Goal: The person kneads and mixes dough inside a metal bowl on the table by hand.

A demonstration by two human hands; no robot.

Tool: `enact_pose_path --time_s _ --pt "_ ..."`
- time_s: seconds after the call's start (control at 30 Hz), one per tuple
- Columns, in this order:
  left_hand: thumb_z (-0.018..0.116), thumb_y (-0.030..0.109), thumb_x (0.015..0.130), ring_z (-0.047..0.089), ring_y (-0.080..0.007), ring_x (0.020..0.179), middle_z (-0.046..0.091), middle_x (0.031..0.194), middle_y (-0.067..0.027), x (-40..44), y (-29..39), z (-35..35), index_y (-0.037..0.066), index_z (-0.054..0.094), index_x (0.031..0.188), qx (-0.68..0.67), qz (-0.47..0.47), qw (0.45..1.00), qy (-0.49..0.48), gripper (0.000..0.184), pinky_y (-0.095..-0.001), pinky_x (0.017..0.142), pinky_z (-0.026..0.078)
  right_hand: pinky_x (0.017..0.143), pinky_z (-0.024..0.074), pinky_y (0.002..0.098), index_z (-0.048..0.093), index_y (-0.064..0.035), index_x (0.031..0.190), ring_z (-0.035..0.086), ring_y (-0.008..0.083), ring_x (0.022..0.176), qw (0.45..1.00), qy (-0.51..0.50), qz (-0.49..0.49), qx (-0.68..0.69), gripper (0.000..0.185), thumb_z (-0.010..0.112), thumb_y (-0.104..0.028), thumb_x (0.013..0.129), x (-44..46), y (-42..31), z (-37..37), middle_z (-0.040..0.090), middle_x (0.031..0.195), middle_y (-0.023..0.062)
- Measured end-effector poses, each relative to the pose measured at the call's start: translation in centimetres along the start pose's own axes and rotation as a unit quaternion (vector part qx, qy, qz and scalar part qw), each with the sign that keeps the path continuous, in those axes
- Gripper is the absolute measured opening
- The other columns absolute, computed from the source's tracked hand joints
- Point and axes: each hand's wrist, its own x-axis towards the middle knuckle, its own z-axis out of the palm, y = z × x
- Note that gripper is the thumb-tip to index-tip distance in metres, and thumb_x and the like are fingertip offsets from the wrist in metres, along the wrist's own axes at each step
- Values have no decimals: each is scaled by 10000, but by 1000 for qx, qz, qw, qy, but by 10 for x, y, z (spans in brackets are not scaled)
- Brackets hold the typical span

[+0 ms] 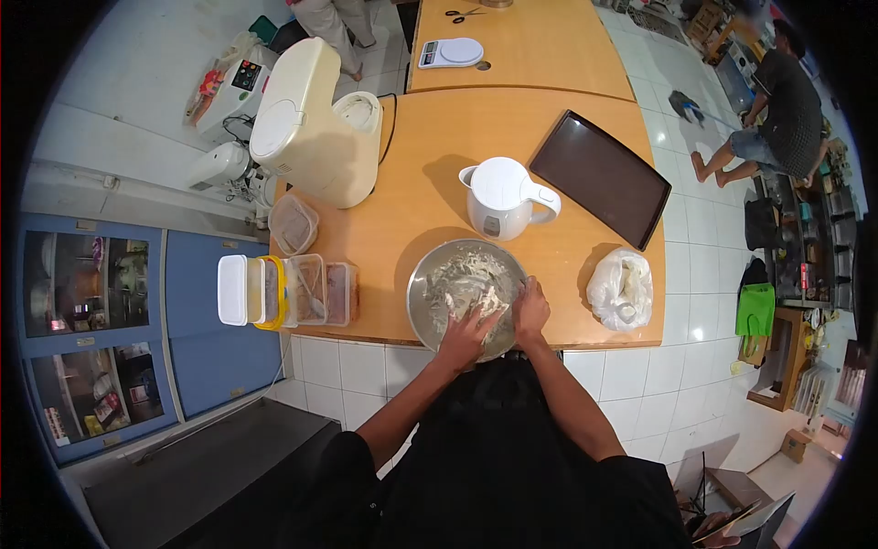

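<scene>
A metal mixing bowl (418,316) stands near the table's front edge, with shaggy, floury dough (471,282) inside. My left hand (465,339) reaches over the near rim into the bowl; its fingers are spread and touch the dough, their tips partly hidden in it. On the bowl's right side, my right hand (530,314) is closed around the rim. Just behind the bowl is a white electric kettle (501,197), its handle pointing right.
A cream mixer-like machine (306,128) and several plastic containers (306,288) occupy the left side. To the right are a dark baking tray (601,177) and a white plastic bag (620,290). A kitchen scale (451,53) and scissors (465,16) lie farther back. Other people are nearby.
</scene>
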Motion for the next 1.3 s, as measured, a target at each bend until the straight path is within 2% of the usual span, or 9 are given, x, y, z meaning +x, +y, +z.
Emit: enact_pose_path --time_s 0.07,0.27,0.37,0.47,0.6,0.73,0.83,1.03,1.3 --pt "620 4 707 475 -445 1256 472 1343 -254 3 0 -3 196 506 1414 -7 30 998 59 742 -567 1067 368 681 494 538 498 -60 962 631 445 799 1000 5 -5 16 157 520 -215 972 0 0 -3 620 913 194" --pt "587 -7 713 491 -470 1207 466 1304 -310 2 -13 8 176 582 1354 -86 16 990 111 667 -525 1010 426 724 496 510 522 -41 1050 600 445 882 998 -8 0 62 224 517 -256 990 -3 0 -11 564 1039 208" --pt "624 21 713 475 -491 1208 456 1321 -316 5 -18 6 155 495 1427 -79 -4 984 159 738 -528 1006 423 803 489 483 545 -31 1143 576 423 955 992 2 -27 126 292 526 -282 996 -5 -5 -19 539 1068 211" --pt "688 91 719 439 -500 1254 440 1356 -312 15 -17 8 137 336 1512 -70 -191 970 130 868 -529 1032 407 896 468 452 561 -13 1212 554 384 1023 983 10 -78 167 346 542 -282 995 -2 10 -13 541 1077 204" --pt "788 211 695 371 -493 1342 377 1459 -292 17 -43 68 120 207 1544 -143 -255 956 27 1032 -530 1107 340 968 442 426 592 12 1224 538 361 1132 969 8 -34 246 348 545 -241 990 -6 21 4 567 1169 217" --pt "812 196 657 408 -480 1315 435 1424 -260 34 -18 83 99 257 1521 -59 -244 968 19 1031 -495 1084 381 979 445 415 597 36 1221 571 370 1145 948 28 -3 318 335 536 -199 989 -7 25 19 615 1181 234" --pt "764 91 663 482 -454 1250 468 1391 -287 22 -20 79 51 381 1450 -68 -154 986 -4 876 -494 1050 416 925 476 419 605 55 1193 628 386 1043 938 18 16 346 315 536 -169 984 -6 20 16 652 1108 241" --pt "709 -5 663 565 -384 1176 585 1287 -226 14 -33 64 46 570 1276 -141 -77 985 -59 631 -441 959 496 831 501 441 625 50 1140 642 446 929 949 -10 38 313 283 530 -157 972 -3 14 5 660 981 285" --pt "694 19 677 555 -398 1181 516 1364 -204 -2 -9 28 116 560 1332 -35 -89 995 -18 676 -459 918 521 805 490 483 613 36 1146 610 496 922 975 30 -8 222 264 532 -132 958 -11 17 3 647 958 299"
